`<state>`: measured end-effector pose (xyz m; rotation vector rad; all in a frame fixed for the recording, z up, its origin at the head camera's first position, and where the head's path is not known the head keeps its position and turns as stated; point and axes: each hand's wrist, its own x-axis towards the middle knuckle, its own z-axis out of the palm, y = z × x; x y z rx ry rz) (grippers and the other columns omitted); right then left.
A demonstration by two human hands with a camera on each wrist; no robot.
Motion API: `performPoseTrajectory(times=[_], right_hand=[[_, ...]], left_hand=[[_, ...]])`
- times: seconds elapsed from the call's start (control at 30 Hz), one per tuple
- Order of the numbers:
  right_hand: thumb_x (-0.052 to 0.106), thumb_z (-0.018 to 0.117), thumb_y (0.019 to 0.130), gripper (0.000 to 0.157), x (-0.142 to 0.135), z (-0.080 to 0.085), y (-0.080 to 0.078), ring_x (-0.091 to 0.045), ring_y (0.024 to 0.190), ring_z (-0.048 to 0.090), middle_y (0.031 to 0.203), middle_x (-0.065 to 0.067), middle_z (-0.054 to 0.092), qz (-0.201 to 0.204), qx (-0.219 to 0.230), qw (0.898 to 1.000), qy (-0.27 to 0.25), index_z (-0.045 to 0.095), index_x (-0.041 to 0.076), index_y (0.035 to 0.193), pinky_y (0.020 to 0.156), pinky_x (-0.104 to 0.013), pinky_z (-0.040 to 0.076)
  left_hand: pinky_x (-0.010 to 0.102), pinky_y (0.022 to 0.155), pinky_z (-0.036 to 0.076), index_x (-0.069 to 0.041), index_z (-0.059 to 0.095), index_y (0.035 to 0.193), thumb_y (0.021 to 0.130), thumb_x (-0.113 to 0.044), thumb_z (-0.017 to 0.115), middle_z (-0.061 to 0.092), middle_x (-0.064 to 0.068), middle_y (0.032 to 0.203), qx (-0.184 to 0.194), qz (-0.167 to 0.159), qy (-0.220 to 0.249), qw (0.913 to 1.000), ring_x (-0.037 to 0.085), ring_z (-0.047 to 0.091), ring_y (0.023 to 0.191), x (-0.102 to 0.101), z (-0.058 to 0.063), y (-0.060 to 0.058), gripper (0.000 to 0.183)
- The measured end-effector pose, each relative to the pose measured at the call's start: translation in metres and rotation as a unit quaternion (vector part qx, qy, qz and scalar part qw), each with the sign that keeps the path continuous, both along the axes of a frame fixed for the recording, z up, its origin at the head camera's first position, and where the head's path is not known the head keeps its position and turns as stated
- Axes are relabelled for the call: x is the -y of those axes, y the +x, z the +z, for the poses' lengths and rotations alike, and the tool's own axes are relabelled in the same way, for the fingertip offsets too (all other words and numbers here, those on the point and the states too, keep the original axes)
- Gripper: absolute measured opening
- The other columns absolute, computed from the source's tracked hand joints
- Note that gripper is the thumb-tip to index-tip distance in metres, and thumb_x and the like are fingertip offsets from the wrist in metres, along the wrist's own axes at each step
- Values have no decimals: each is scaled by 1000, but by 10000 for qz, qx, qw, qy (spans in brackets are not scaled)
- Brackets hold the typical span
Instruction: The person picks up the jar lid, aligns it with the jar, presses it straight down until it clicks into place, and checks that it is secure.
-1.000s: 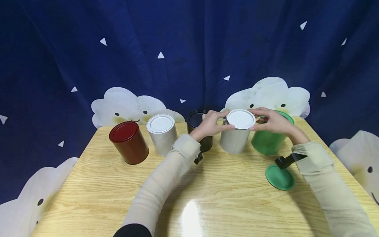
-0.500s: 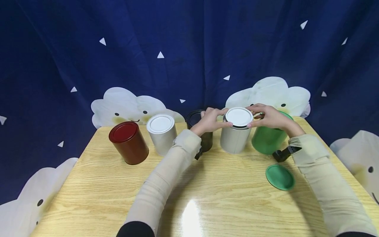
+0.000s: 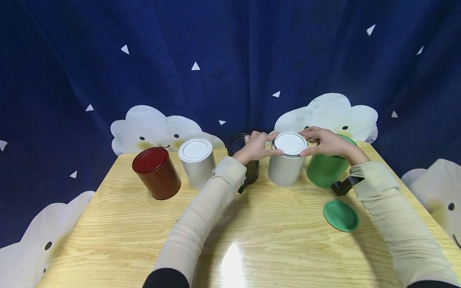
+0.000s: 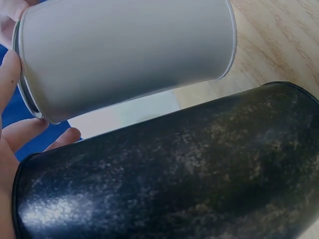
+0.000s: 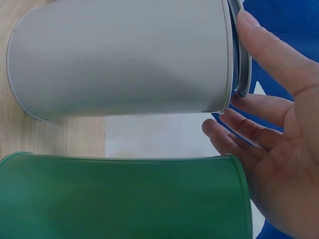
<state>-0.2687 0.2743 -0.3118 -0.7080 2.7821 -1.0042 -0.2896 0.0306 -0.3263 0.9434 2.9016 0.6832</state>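
Observation:
A white can point(image 3: 285, 172) stands upright right of centre, its round white lid point(image 3: 290, 143) at the top. On the lid's left edge, my left hand point(image 3: 256, 147) grips with thumb and fingers. From the right side, my right hand point(image 3: 325, 144) pinches the same lid's edge. A narrow gap shows between the lid and the can's rim in the right wrist view, wider on one side, so the lid sits slightly tilted. Under my left hand is a black can point(image 3: 252, 172); under my right hand is a green can point(image 3: 324, 174), its top partly hidden.
A green lid point(image 3: 340, 216) lies on the wooden table point(image 3: 273, 248), in front of the green can. Farther left stand a dark red can point(image 3: 158, 176) and another white can point(image 3: 199, 170), both with lids on. A dark blue curtain point(image 3: 230, 60) hangs behind.
Both hands have shifted slightly left with the white lid, which first rose a little over the can's rim and then came down closer to it. The other cans have not moved.

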Motion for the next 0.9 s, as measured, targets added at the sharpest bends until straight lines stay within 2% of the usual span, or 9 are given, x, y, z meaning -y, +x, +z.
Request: performPoseTrajectory(times=[0.13, 0.43, 0.77, 0.9], right_hand=[[21, 77, 73, 60, 0, 0, 0, -38, 113, 44, 126, -20, 44, 15, 0, 9999, 102, 54, 1, 125, 89, -51, 39], [25, 75, 75, 64, 2, 1, 0, -37, 114, 45, 125, -20, 46, -33, 38, 9994, 341, 50, -4, 126, 93, -50, 37], [23, 74, 76, 59, -1, -2, -2, -36, 111, 46, 120, -19, 48, 81, -157, 9993, 317, 53, -4, 124, 91, -51, 38], [25, 73, 77, 61, -1, -2, -1, -39, 111, 45, 122, -22, 46, 127, -133, 9990, 418, 51, -6, 125, 91, -52, 37]], left_hand=[[41, 84, 23, -25, 44, 136, 79, -52, 63, 56, -1, 122, 15, 32, -124, 9999, 23, 39, 106, -1, -1, 0, 65], [39, 81, 22, -23, 42, 137, 82, -51, 59, 56, -1, 123, 281, -61, -423, 9987, 23, 39, 102, -1, 5, 0, 63], [40, 83, 23, -21, 49, 133, 82, -46, 63, 55, 1, 123, 181, 103, -155, 9997, 20, 39, 100, -6, 4, 4, 59], [39, 81, 23, -20, 54, 128, 82, -44, 63, 59, 0, 113, 175, 129, -157, 9996, 19, 40, 95, -7, 5, 5, 53]])
